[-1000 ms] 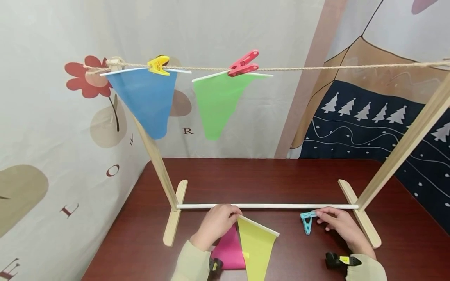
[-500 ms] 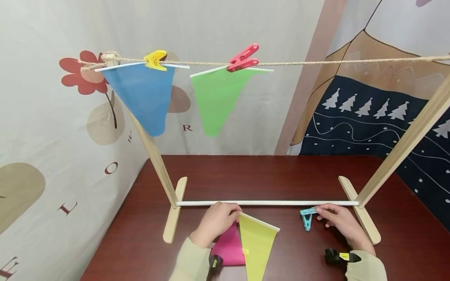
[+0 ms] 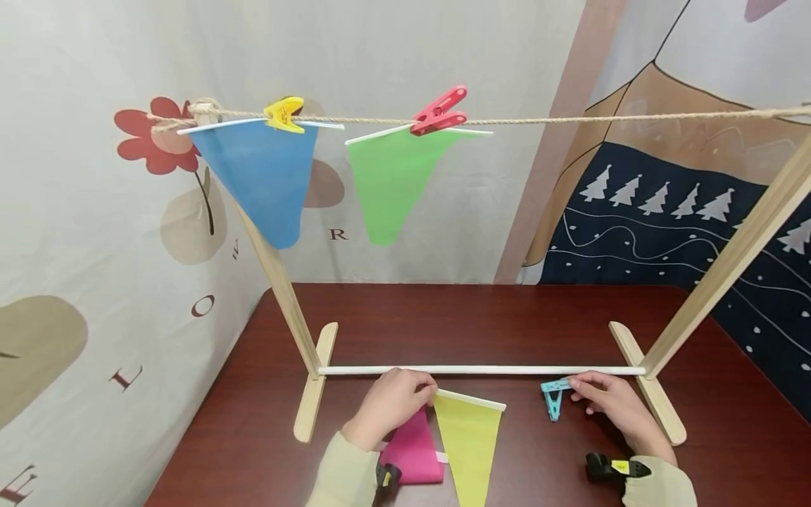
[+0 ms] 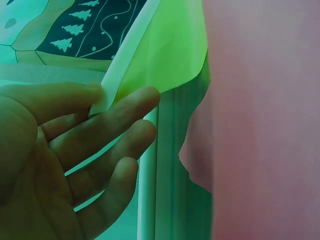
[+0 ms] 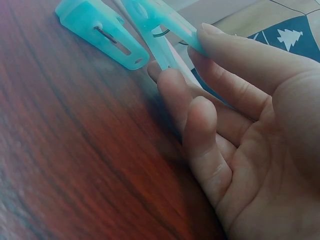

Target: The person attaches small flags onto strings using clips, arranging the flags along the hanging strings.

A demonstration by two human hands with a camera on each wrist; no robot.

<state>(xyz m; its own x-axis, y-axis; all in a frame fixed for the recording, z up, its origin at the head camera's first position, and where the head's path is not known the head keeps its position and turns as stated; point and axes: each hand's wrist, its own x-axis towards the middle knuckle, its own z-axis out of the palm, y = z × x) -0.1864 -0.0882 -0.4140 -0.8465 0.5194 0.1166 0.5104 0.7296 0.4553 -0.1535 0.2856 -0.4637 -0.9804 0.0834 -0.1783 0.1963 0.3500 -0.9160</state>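
Head view: just in front of the wooden frame's white rail, the yellow pennant now hangs squarer than a moment ago, its corner pinched by the left hand. The right hand still pinches the blue clothespin on the table; hanging looks near.

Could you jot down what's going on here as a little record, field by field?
Left hand: pinches the white top edge of the yellow flag
Right hand: pinches the teal clothespin on the table
Under the yellow flag: pink flag
On the rope: blue flag under yellow clothespin; green flag under red clothespin
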